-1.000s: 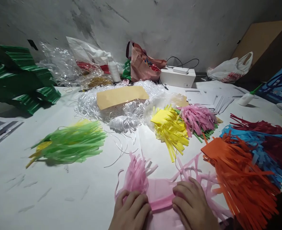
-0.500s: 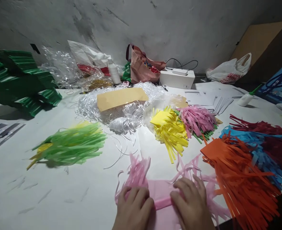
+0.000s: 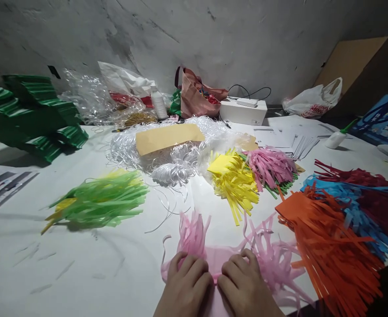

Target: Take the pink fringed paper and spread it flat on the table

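Observation:
Pink fringed tissue paper (image 3: 218,257) lies at the front of the white table, its cut strips fanning out to the left and right. My left hand (image 3: 189,275) is closed on the left part of its folded middle, fingers curled. My right hand (image 3: 238,277) is closed on the same folded band close beside it, and only a small gap parts the two hands. My thumbs and most of the band are hidden under the hands. Just right of them lies an orange fringed paper bundle (image 3: 326,242). A yellow fringed bundle (image 3: 233,180) is beyond the hands.
Left lies a green fringed bundle (image 3: 104,198). Tangled white cord (image 3: 170,171) with brown card (image 3: 169,136) fills the table's middle. Pink (image 3: 273,165), blue (image 3: 352,202) and dark red (image 3: 382,202) bundles lie right. A glue bottle (image 3: 335,139) and a dark green stacked-paper object (image 3: 32,114) stand farther out.
My right hand has moved left along the folded band, closer to my left hand, and its fingers have curled in more. The left hand stays nearly in place on the paper.

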The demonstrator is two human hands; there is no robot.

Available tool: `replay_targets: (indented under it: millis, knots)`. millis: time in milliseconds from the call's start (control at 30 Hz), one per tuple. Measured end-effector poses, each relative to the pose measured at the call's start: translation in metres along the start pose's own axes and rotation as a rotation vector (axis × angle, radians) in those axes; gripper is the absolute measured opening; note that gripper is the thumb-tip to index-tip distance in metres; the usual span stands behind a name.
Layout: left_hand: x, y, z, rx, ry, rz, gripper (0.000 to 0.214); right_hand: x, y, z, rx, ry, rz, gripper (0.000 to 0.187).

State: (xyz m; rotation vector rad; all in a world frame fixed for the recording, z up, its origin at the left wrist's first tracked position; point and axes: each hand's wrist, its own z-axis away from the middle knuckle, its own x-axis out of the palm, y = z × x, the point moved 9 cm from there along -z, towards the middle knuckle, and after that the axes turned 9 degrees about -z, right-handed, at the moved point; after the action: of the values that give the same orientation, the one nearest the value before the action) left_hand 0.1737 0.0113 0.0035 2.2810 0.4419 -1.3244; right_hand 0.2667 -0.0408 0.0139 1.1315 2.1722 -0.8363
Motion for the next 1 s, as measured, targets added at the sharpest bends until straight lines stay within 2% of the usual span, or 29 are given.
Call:
replay_targets:
  millis: [133, 233, 333, 467, 600, 667, 833, 900, 1000]
  knots:
    - [0.007, -0.006, 0.005, 0.016, -0.107, -0.049, 0.016, -0.001, 0.013, 0.010, 0.029, -0.036, 0.043, 0.032]
    - [0.011, -0.008, 0.009, 0.031, -0.115, -0.096, 0.013, -0.010, 0.030, 0.020, 0.114, -0.017, -0.018, 0.033]
    - [0.016, -0.007, 0.007, -0.023, -0.152, -0.116, 0.013, -0.014, 0.040, 0.027, 0.209, 0.014, -0.067, 0.032]
    - [0.020, -0.005, -0.002, -0.144, -0.207, -0.147, 0.012, -0.012, 0.046, 0.027, 0.349, 0.011, -0.062, 0.016]
    - [0.017, -0.005, -0.009, -0.171, -0.179, -0.209, 0.018, -0.011, 0.048, 0.023, 0.421, 0.003, -0.038, 0.017]
    - [0.015, -0.001, -0.011, -0.090, -0.130, -0.187, 0.019, -0.010, 0.044, 0.021, 0.380, -0.007, -0.040, 0.018]
    - [0.014, 0.018, -0.013, 0.168, -0.021, -0.220, 0.017, -0.009, 0.022, 0.014, 0.156, -0.010, -0.017, 0.025]
    - [0.012, 0.021, -0.019, 0.200, -0.007, -0.250, 0.020, -0.008, 0.016, 0.008, 0.106, -0.004, 0.020, 0.024]
    - [0.005, 0.017, -0.030, 0.147, -0.039, -0.193, 0.024, 0.000, 0.008, 0.000, 0.035, -0.052, 0.104, 0.025]
